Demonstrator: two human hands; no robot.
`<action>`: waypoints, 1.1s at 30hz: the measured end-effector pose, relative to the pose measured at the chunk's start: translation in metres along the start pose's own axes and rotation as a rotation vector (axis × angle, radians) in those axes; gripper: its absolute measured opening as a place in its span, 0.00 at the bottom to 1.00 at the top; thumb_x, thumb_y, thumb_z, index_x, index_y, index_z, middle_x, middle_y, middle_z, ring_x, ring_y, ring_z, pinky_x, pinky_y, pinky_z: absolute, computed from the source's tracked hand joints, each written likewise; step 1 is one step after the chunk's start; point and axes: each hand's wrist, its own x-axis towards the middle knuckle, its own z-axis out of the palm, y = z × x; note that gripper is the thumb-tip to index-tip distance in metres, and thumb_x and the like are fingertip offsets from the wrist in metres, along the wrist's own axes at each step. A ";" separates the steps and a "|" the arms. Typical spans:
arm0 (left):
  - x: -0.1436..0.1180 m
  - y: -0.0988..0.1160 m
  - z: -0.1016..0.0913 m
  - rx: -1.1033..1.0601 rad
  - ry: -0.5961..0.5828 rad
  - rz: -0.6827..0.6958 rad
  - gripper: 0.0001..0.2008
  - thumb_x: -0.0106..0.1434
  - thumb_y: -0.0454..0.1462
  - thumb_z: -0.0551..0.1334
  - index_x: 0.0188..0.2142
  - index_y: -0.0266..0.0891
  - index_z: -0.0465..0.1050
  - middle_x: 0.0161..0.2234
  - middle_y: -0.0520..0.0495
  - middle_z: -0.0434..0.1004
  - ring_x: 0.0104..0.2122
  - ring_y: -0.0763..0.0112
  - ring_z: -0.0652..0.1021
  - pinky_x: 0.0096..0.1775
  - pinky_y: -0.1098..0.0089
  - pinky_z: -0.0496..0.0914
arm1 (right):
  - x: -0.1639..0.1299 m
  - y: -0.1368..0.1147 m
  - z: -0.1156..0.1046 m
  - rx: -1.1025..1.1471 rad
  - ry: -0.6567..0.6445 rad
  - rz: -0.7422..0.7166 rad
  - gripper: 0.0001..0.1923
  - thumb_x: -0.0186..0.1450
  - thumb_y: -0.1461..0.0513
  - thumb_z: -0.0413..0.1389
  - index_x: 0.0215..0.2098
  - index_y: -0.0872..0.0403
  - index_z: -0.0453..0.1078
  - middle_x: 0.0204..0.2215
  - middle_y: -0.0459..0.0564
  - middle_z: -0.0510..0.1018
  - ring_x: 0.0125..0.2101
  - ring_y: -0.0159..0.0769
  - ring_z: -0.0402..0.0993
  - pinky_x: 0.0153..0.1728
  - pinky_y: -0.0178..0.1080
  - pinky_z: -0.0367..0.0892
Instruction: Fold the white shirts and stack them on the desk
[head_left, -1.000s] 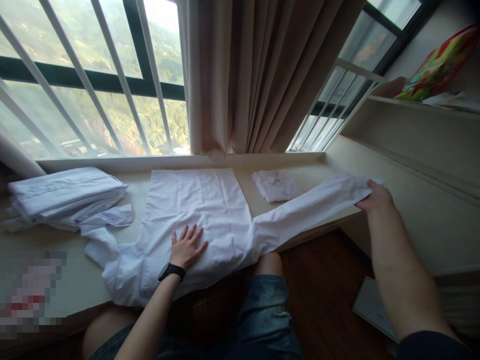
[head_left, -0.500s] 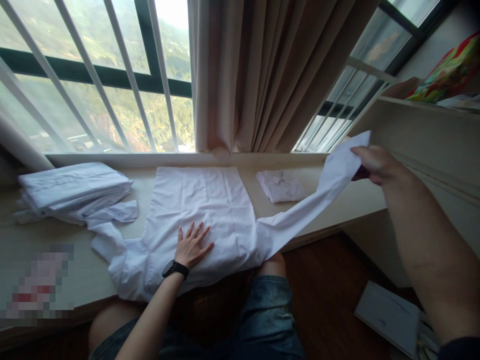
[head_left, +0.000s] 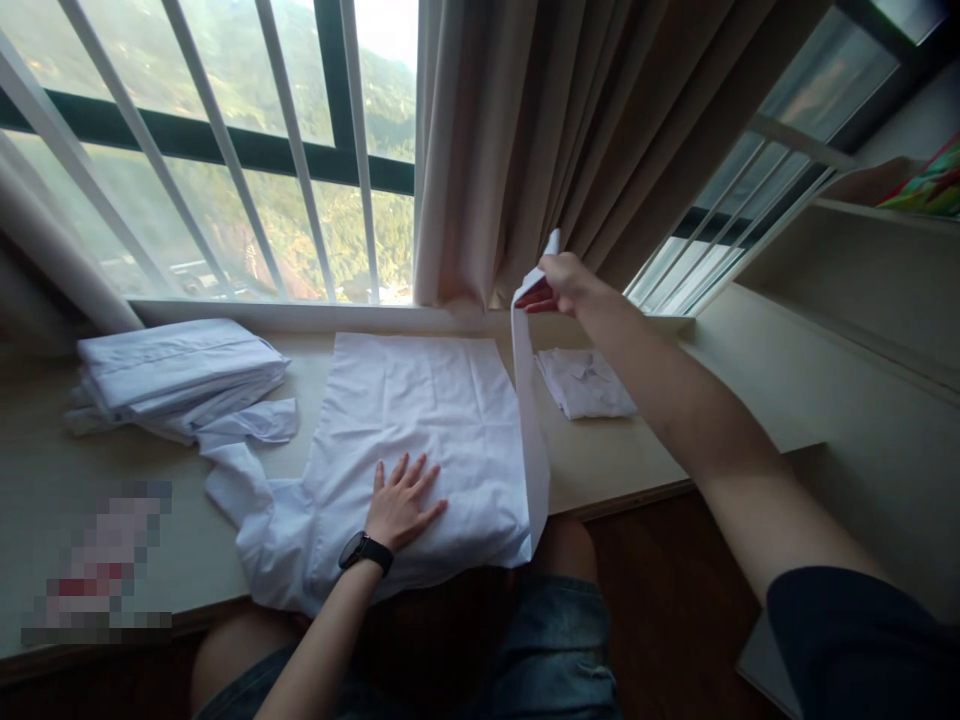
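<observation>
1. The white cotton shirt (head_left: 420, 420) lies spread flat on the pale beige table (head_left: 615, 470) under the window, its body reaching from the near table edge almost to the sill.
2. I see my left hand (head_left: 405, 500), a black watch (head_left: 365, 551) on its wrist, pressed palm down with fingers spread on the lower middle of the shirt; its grip is flat open and has hold of nothing.
3. My right hand (head_left: 559, 283) is raised above the far right corner of the shirt, in front of the brown pleated curtain (head_left: 555, 140); its grip is pinched closed on the cuff end of the shirt's long white sleeve (head_left: 531, 420).
4. The sleeve hangs from that hand as a narrow strip, running down along the shirt's right edge to the shoulder by the near table edge.
5. A stack of folded white shirts (head_left: 176, 370) sits on the table to the left, and a small folded white garment (head_left: 585, 383) lies to the right, just beside the hanging sleeve.
</observation>
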 end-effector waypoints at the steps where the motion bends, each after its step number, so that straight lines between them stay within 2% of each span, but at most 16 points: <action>1: 0.000 -0.001 0.000 -0.002 0.001 0.003 0.32 0.67 0.60 0.51 0.67 0.57 0.60 0.70 0.51 0.56 0.69 0.47 0.53 0.66 0.39 0.34 | 0.008 0.004 0.019 -0.012 -0.030 0.072 0.18 0.75 0.60 0.38 0.55 0.63 0.60 0.27 0.46 0.73 0.31 0.36 0.78 0.27 0.42 0.77; 3: 0.001 -0.002 0.000 -0.006 0.000 0.007 0.32 0.67 0.60 0.51 0.67 0.56 0.61 0.70 0.51 0.56 0.70 0.47 0.53 0.66 0.39 0.34 | 0.026 0.016 0.056 -0.029 -0.086 0.165 0.21 0.75 0.58 0.37 0.60 0.62 0.55 0.28 0.47 0.74 0.30 0.36 0.78 0.26 0.43 0.77; 5: 0.001 -0.002 0.000 -0.011 0.004 0.009 0.32 0.67 0.59 0.51 0.67 0.56 0.61 0.70 0.51 0.56 0.70 0.47 0.53 0.66 0.39 0.34 | 0.046 0.033 0.090 0.019 -0.127 0.200 0.24 0.75 0.56 0.38 0.65 0.60 0.49 0.28 0.48 0.74 0.29 0.35 0.77 0.26 0.44 0.77; 9: 0.002 -0.003 -0.002 -0.027 0.012 0.013 0.31 0.67 0.58 0.52 0.67 0.56 0.61 0.69 0.50 0.56 0.69 0.48 0.53 0.66 0.38 0.34 | 0.083 0.076 0.144 0.112 -0.171 0.308 0.31 0.73 0.52 0.41 0.69 0.57 0.42 0.30 0.49 0.74 0.26 0.34 0.74 0.25 0.46 0.78; 13: 0.003 -0.004 -0.003 -0.051 0.009 0.009 0.31 0.67 0.57 0.53 0.67 0.56 0.61 0.69 0.50 0.57 0.69 0.48 0.54 0.67 0.39 0.34 | 0.108 0.118 0.176 0.068 -0.176 0.370 0.30 0.72 0.53 0.41 0.68 0.57 0.44 0.30 0.49 0.74 0.25 0.34 0.73 0.26 0.45 0.77; 16: 0.004 -0.005 -0.003 -0.066 0.007 0.004 0.30 0.68 0.56 0.53 0.67 0.57 0.60 0.69 0.50 0.57 0.69 0.48 0.55 0.67 0.39 0.35 | 0.116 0.142 0.181 0.029 -0.282 0.419 0.29 0.72 0.52 0.43 0.65 0.60 0.50 0.29 0.50 0.75 0.26 0.37 0.73 0.27 0.45 0.75; 18: 0.005 -0.005 -0.004 -0.064 0.008 0.002 0.30 0.68 0.55 0.54 0.67 0.56 0.60 0.69 0.51 0.57 0.69 0.48 0.55 0.67 0.38 0.35 | 0.114 0.155 0.175 -0.095 -0.373 0.400 0.28 0.71 0.51 0.46 0.64 0.57 0.53 0.32 0.51 0.76 0.27 0.38 0.74 0.29 0.47 0.76; 19: 0.005 -0.005 -0.004 -0.059 0.010 0.003 0.30 0.68 0.54 0.54 0.67 0.56 0.60 0.69 0.51 0.58 0.69 0.48 0.55 0.67 0.38 0.36 | 0.110 0.161 0.169 -0.218 -0.390 0.343 0.28 0.70 0.51 0.48 0.64 0.54 0.54 0.35 0.51 0.77 0.28 0.38 0.75 0.31 0.46 0.76; 21: 0.005 -0.004 -0.005 -0.047 0.016 0.006 0.29 0.68 0.52 0.55 0.67 0.55 0.60 0.69 0.50 0.58 0.69 0.48 0.55 0.66 0.37 0.36 | 0.093 0.175 0.149 -0.525 -0.347 0.167 0.24 0.69 0.53 0.52 0.61 0.51 0.61 0.40 0.51 0.78 0.32 0.37 0.76 0.36 0.44 0.75; 23: 0.005 -0.003 -0.005 -0.039 0.025 0.007 0.29 0.68 0.50 0.56 0.67 0.55 0.61 0.69 0.50 0.58 0.69 0.48 0.55 0.66 0.37 0.37 | 0.063 0.194 0.121 -0.770 -0.262 0.006 0.18 0.66 0.56 0.56 0.53 0.51 0.70 0.43 0.52 0.80 0.38 0.39 0.77 0.43 0.41 0.72; 26: 0.005 -0.002 -0.005 -0.034 0.032 0.007 0.28 0.68 0.50 0.56 0.66 0.55 0.62 0.69 0.50 0.59 0.69 0.48 0.55 0.66 0.38 0.38 | 0.001 0.236 0.067 -0.880 -0.169 -0.042 0.09 0.64 0.58 0.59 0.38 0.55 0.77 0.41 0.56 0.81 0.46 0.46 0.75 0.50 0.43 0.66; 27: 0.005 -0.002 -0.005 -0.032 0.033 0.007 0.28 0.68 0.50 0.56 0.66 0.55 0.62 0.69 0.50 0.59 0.69 0.49 0.55 0.66 0.38 0.38 | -0.020 0.254 0.048 -0.918 -0.121 -0.061 0.10 0.64 0.57 0.59 0.37 0.55 0.77 0.41 0.56 0.81 0.46 0.47 0.75 0.50 0.44 0.64; 29: 0.005 -0.001 -0.004 -0.027 0.035 0.007 0.28 0.68 0.50 0.56 0.66 0.54 0.62 0.68 0.50 0.59 0.69 0.49 0.56 0.66 0.39 0.39 | -0.059 0.289 0.014 -1.040 0.018 -0.227 0.13 0.65 0.53 0.58 0.35 0.52 0.78 0.40 0.54 0.82 0.45 0.45 0.75 0.50 0.43 0.63; 30: 0.005 0.000 -0.003 -0.026 0.037 0.007 0.28 0.68 0.50 0.56 0.66 0.55 0.63 0.68 0.50 0.60 0.69 0.48 0.56 0.66 0.39 0.39 | -0.074 0.307 -0.001 -1.065 0.059 -0.265 0.13 0.64 0.52 0.58 0.34 0.52 0.78 0.39 0.54 0.82 0.44 0.44 0.75 0.51 0.43 0.63; 33: 0.004 0.001 -0.002 -0.023 0.042 0.001 0.28 0.67 0.51 0.56 0.66 0.55 0.63 0.68 0.50 0.60 0.68 0.48 0.56 0.66 0.39 0.39 | -0.102 0.348 -0.028 -1.012 0.045 -0.349 0.14 0.63 0.50 0.59 0.33 0.52 0.78 0.37 0.52 0.81 0.42 0.42 0.75 0.50 0.43 0.64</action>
